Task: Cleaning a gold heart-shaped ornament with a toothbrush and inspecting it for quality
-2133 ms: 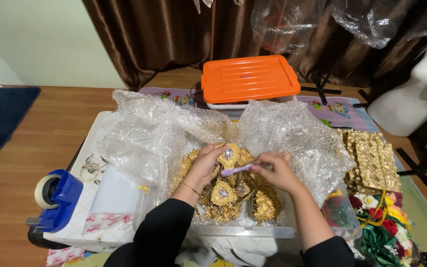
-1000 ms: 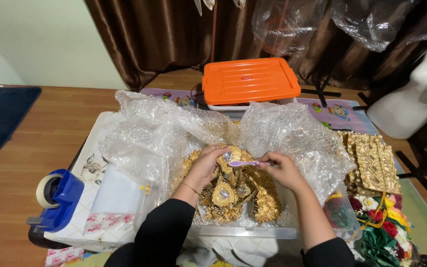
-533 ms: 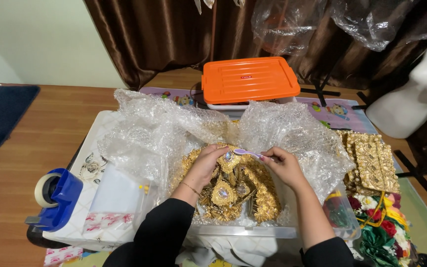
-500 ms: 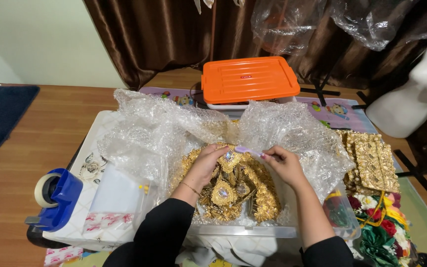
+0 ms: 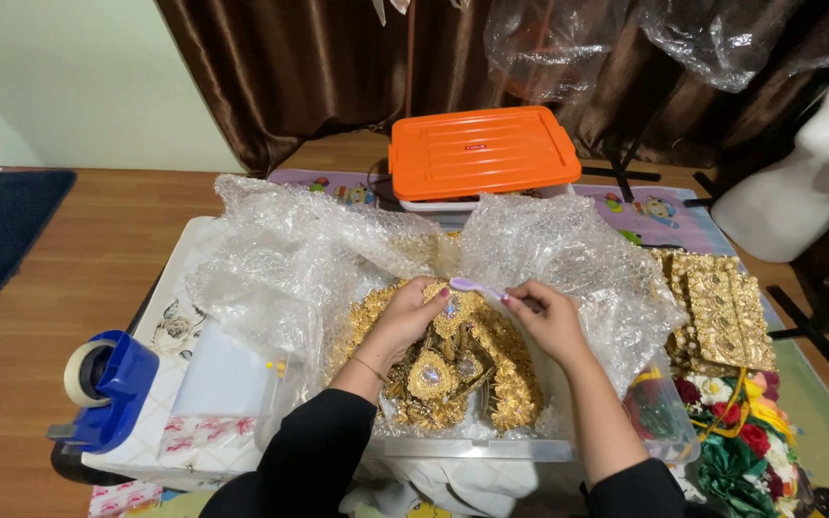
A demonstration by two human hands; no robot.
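Already the bubble wrap (image 5: 319, 249) lies open; left hand (image 5: 413, 312) grips the gold jewellery (image 5: 453, 369), right hand (image 5: 549, 317) pinches a small purple brush (image 5: 472, 286) over it.

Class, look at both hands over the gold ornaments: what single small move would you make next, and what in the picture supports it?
Probably stroke the small lilac brush in the right hand across the jewelled gold piece that the left hand steadies: its tip already sits just above that piece, over the gold ornament pile in bubble wrap.
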